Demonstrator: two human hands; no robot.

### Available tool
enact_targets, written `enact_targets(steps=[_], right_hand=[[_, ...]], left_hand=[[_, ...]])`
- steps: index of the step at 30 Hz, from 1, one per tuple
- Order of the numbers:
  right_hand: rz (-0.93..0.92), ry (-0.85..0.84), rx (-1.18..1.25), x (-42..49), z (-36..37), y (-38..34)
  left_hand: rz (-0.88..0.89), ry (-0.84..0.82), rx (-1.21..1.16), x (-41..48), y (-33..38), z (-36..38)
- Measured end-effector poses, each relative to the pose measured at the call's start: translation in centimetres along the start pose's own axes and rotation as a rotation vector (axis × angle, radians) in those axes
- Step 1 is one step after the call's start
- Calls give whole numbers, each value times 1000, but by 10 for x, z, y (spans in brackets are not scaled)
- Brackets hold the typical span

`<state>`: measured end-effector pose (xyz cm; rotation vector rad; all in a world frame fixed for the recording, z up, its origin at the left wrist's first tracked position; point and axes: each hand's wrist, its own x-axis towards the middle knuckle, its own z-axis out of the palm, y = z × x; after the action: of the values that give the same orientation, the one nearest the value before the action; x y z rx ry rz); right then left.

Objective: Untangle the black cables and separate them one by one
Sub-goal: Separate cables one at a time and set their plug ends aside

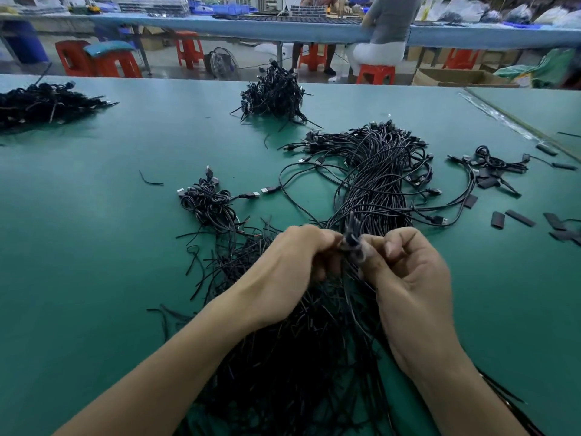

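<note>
The black cables (374,184) are thin, round and glossy, with metal plugs at the far end. They lie in one thick bundle that runs away from the person and passes beneath and between the hands. The left hand (292,262) and right hand (408,272) both pinch one blurred, upright strand between them. The worktop (125,247) underneath is matte green, and a small coiled bunch (207,202) lies ahead of the left hand.
</note>
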<state>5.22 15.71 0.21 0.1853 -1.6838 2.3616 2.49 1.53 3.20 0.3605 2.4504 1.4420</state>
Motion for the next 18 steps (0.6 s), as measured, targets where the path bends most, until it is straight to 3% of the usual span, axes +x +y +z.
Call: enact_targets(steps=[3,6,12,18], right_hand=[[14,-28,-118,-2,1,3],[13,-25,-177,-3,3,5],[210,-27,63,-2,0,1],[487,-38,347,1,-6,-2]], left_hand=[[75,25,-220,-1,-6,-3],[214,69,-200,0,-12,-3],[340,57,-121,-1,-15,-12],[551,125,152,-4,-11,-19]])
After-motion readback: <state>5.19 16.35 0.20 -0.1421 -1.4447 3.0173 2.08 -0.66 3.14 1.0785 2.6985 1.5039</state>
